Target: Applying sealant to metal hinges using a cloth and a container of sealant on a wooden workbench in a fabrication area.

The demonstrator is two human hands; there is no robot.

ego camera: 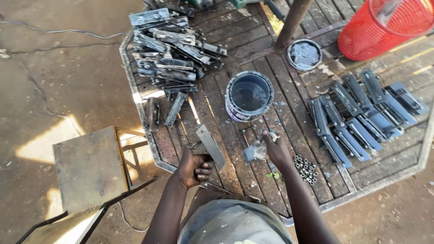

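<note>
Over a worn wooden table, both hands work near its front edge. Left hand is clenched around the lower end of a flat metal plate, which slants up and away from the fist, its bare grey face turned to the camera. Right hand grips a paintbrush by the handle; the bristles point left toward the plate and look wet with grey paint, though the tip is too blurred to say whether it touches the metal. The two hands are near each other but apart.

Just beyond the hands stands an open paint can, grey paint inside, with drips down its side. Its lid lies farther back, beside a rusty post. A heap of unpainted metal parts is piled at the table's far left corner. On the right, painted blue-grey parts lie in rows, well apart from the heap. A small cluster of nuts sits just right of the right wrist. A red mesh basket stands at the far right corner. Left of the table, on the dirt floor, is a metal stool.
</note>
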